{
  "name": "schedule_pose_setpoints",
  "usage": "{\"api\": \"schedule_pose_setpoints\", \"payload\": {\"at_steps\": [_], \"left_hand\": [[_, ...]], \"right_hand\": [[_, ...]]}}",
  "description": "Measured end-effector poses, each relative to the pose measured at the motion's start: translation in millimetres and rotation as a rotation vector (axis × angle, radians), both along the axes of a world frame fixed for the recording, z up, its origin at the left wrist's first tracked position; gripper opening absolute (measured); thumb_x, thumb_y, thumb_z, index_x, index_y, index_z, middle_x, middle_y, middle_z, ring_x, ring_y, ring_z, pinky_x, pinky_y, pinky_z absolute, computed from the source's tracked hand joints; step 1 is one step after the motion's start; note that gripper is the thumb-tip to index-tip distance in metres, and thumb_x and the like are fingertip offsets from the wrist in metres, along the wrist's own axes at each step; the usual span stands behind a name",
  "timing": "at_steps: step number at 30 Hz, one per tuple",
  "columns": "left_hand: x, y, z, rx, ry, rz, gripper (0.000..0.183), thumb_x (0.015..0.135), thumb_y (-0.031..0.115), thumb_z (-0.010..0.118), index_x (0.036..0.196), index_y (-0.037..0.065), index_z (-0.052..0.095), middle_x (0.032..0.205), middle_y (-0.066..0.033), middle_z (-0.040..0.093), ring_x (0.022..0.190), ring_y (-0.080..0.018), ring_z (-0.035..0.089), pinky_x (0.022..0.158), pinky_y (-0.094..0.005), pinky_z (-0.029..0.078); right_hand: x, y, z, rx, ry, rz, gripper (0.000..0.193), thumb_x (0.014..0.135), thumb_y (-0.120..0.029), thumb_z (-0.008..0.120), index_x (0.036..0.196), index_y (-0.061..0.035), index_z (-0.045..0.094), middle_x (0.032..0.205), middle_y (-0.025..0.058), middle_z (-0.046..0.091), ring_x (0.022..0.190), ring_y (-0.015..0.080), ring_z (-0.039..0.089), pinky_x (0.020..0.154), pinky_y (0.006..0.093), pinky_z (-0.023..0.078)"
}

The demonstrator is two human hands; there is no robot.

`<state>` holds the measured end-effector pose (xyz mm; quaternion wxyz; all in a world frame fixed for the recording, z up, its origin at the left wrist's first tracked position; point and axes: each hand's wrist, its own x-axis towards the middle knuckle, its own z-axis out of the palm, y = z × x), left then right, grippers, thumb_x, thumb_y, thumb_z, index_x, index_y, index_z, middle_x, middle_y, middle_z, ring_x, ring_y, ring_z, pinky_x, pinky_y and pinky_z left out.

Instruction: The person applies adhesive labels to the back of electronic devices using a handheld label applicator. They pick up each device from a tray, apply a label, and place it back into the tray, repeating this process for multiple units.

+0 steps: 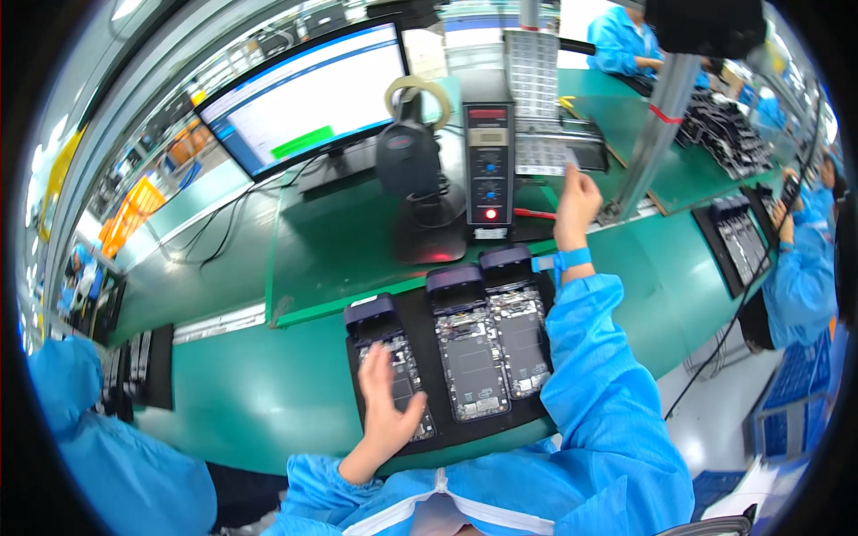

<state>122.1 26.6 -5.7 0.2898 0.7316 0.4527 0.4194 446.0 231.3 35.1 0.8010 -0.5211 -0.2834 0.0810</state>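
Note:
My left hand (384, 418) rests over the leftmost opened phone (404, 380), its fingers apart and partly hiding the phone's inside. Raised at the right, my right hand (577, 213) pinches the lower right corner of a sheet of labels (539, 154). A blue strap circles that wrist. Two more opened phones, a middle one (474, 366) and a right one (520, 347), lie beside the first on a black mat (429, 304). Batteries and circuit boards show in them, and a dark block-shaped piece stands at each one's far end.
Behind the mat stand a scanner on a stand (409, 165), a roll of tape (418, 89), a black control box (489, 170) with a red light, and a monitor (308, 98). A metal post (657, 134) rises at right. Co-workers in blue sit on both sides.

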Motion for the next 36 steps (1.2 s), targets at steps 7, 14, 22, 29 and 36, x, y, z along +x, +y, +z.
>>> {"api": "schedule_pose_setpoints", "payload": {"at_steps": [7,14,22,29,36], "left_hand": [[38,25,11,-0.898,-0.824,-0.073,0.067,0.077,-0.001,0.050,0.135,0.013,0.018,0.136,-0.0156,0.021,0.115,-0.0222,0.037,0.091,-0.0346,0.034],[49,32,10,-1.163,-0.565,-0.357,0.052,0.077,0.010,0.058,0.124,0.004,0.036,0.097,-0.0058,0.057,0.084,-0.0152,0.056,0.071,-0.0319,0.047],[39,65,47,-0.939,-1.189,-0.315,0.040,0.075,-0.007,0.048,0.114,0.000,0.046,0.110,-0.0115,0.054,0.105,-0.0230,0.051,0.093,-0.0384,0.039],[42,158,59,-0.689,-1.518,-0.074,0.022,0.084,0.005,0.041,0.103,-0.006,0.045,0.104,-0.0139,0.052,0.098,-0.0235,0.050,0.094,-0.0385,0.037],[34,157,56,-0.647,-1.535,-0.011,0.023,0.086,0.008,0.043,0.105,-0.005,0.045,0.106,-0.0131,0.051,0.100,-0.0237,0.049,0.093,-0.0381,0.038]], "right_hand": [[-79,-35,31,0.223,0.297,0.481,0.029,0.086,-0.019,0.047,0.058,-0.0114,0.042,0.052,-0.0067,0.033,0.046,0.0030,0.030,0.041,0.0222,0.023],[-129,-34,8,-0.432,-0.090,1.082,0.040,0.081,-0.022,0.056,0.113,-0.0002,0.047,0.058,0.0018,0.053,0.049,0.0067,0.047,0.045,0.0199,0.034],[-96,-72,75,-0.029,-0.037,0.911,0.022,0.082,-0.019,0.054,0.064,-0.0064,0.052,0.052,-0.0036,0.042,0.046,0.0042,0.036,0.043,0.0201,0.026],[-73,-109,106,0.356,0.030,0.811,0.023,0.084,-0.019,0.044,0.065,-0.0068,0.039,0.060,0.0024,0.039,0.057,0.0097,0.034,0.053,0.0230,0.026],[-70,-122,112,0.342,-0.032,0.798,0.021,0.081,-0.026,0.049,0.078,-0.0059,0.044,0.078,0.0037,0.046,0.072,0.0109,0.041,0.062,0.0228,0.031]]}}
